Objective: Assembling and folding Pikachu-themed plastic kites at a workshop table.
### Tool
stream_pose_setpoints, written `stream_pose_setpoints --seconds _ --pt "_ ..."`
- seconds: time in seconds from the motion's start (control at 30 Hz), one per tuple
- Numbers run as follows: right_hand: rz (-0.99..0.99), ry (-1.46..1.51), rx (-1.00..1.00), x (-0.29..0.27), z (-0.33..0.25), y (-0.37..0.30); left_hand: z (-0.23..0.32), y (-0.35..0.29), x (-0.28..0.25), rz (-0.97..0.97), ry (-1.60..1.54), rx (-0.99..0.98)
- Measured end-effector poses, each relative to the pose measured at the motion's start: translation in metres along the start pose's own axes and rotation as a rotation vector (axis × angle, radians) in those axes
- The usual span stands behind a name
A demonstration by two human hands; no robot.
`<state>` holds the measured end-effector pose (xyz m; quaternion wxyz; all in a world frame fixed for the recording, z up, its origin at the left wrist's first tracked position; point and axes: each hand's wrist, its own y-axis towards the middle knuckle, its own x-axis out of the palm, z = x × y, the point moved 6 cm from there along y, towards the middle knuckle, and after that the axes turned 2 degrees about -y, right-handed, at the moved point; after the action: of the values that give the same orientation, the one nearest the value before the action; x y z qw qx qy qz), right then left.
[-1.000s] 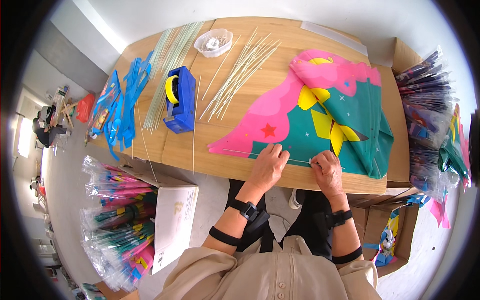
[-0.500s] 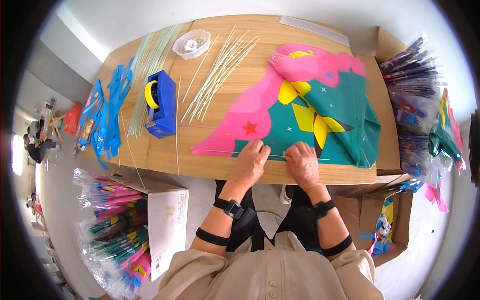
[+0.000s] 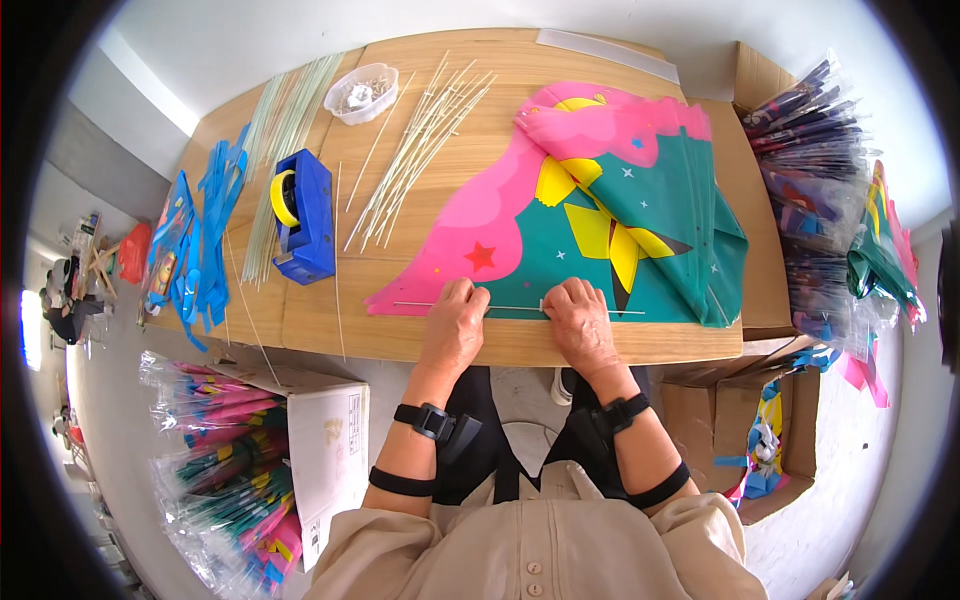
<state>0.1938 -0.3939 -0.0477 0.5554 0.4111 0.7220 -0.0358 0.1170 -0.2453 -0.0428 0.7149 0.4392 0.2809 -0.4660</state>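
Observation:
A pink and green kite sheet point(image 3: 455, 225) with yellow points and a red star lies partly folded on the table. Along its near edge runs a thin white rod point(image 3: 415, 304). My left hand point(image 3: 456, 325) is closed, its fingers pinching at the rod and sheet edge below the red star. A short way to the right, my right hand point(image 3: 580, 325) is closed on the same rod, with a small white piece point(image 3: 542, 305) showing beside its thumb. The fingertips of both hands are partly hidden.
Left of the sheet are loose pale sticks point(image 3: 420, 150), a blue tape dispenser point(image 3: 312, 225), a clear tub point(image 3: 360, 95) and blue strips point(image 3: 212, 240). Cartons point(image 3: 335, 450) of bagged pieces stand below left; an open carton point(image 3: 700, 420) is below right. Bagged bundles point(image 3: 810, 190) stand right.
My left hand has shifted left along the rod, widening the gap between my hands. My right hand stays at about the same place on the sheet. The whole view has shifted slightly.

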Motion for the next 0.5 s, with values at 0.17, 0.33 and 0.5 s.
stream_pose_setpoints --seconds 0.17,0.33,0.5 --pt "0.007 -0.034 0.007 0.005 -0.001 0.000 0.003 0.003 -0.001 0.012 0.061 0.035" --pt "0.048 -0.002 -0.007 0.012 -0.011 0.003 0.002 0.003 0.001 0.006 0.050 0.037" --pt "0.043 -0.005 0.006 0.015 -0.015 0.005 0.001 0.001 0.002 0.006 0.046 0.031"
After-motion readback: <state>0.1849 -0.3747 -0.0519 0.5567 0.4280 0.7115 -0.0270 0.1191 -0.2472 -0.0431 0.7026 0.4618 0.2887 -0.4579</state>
